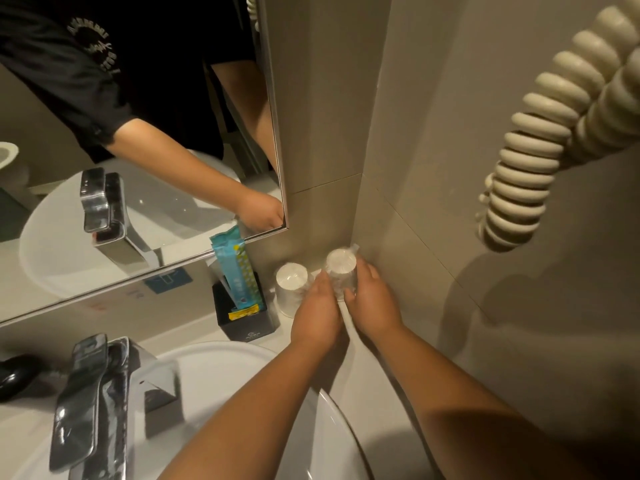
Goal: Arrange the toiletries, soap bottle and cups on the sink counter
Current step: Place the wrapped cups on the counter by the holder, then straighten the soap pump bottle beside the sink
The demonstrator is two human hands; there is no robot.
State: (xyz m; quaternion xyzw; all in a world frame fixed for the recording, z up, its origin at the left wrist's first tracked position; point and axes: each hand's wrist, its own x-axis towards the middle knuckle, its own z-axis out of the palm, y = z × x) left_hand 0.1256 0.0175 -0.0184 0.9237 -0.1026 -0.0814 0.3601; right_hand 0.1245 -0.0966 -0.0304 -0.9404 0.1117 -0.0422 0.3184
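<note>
Two white paper cups wrapped in clear plastic stand upside down in the back right corner of the counter. My left hand (317,315) and my right hand (372,303) both grip the right cup (341,268), which sits against the wall corner. The left cup (292,284) stands right beside it, touching my left fingers. Left of the cups is a black square holder (247,322) with a teal toiletry packet (235,268) and other sachets standing in it.
A white basin (242,393) with a chrome tap (90,403) fills the front left. A black object (17,375) lies at the left edge. The mirror (138,133) runs along the back wall. A coiled cream cord (540,140) hangs on the right wall.
</note>
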